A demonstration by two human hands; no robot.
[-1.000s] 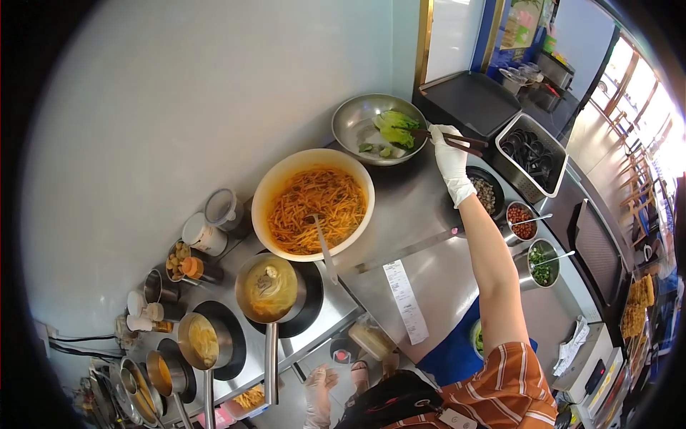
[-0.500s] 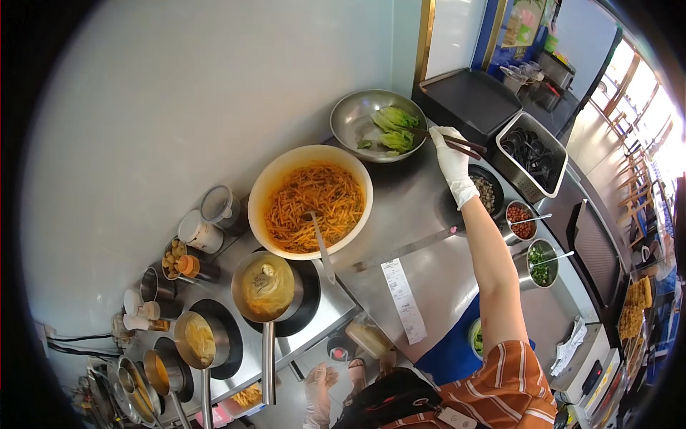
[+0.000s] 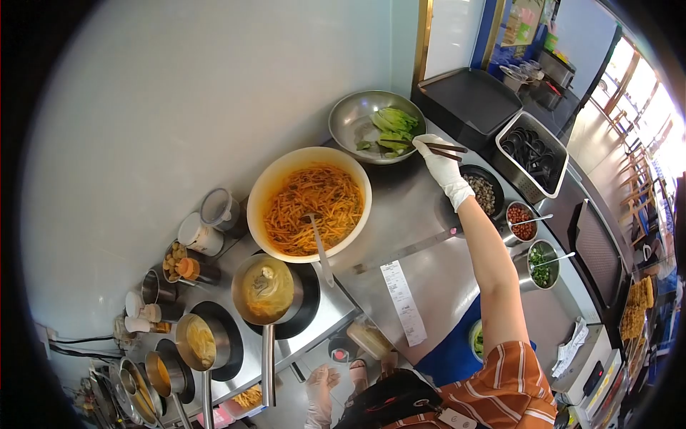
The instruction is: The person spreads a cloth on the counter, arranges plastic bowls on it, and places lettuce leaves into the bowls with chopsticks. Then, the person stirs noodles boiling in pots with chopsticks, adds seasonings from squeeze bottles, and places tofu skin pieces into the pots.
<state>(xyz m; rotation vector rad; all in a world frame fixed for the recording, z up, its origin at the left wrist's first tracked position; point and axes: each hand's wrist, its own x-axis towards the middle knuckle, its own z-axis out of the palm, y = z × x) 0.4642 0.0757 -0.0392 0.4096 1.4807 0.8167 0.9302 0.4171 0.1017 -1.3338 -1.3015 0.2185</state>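
Steel counter [image 3: 446, 275] beneath a metal bowl [image 3: 346, 123] and long paper receipt [image 3: 404, 303].

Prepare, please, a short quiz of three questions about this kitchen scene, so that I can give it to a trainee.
1. What does the gloved right grip hold?
2. True or false, about the long paper receipt: it lies inside the cream basin of orange strips.
3. Choose one. The large green leaves beside the stick tips lie in:
(a) the basket of black utensils
(b) the round metal bowl
(c) the cup of red-brown bits

Key:
1. A pair of dark chopsticks.
2. False; it lies on the metal counter.
3. b
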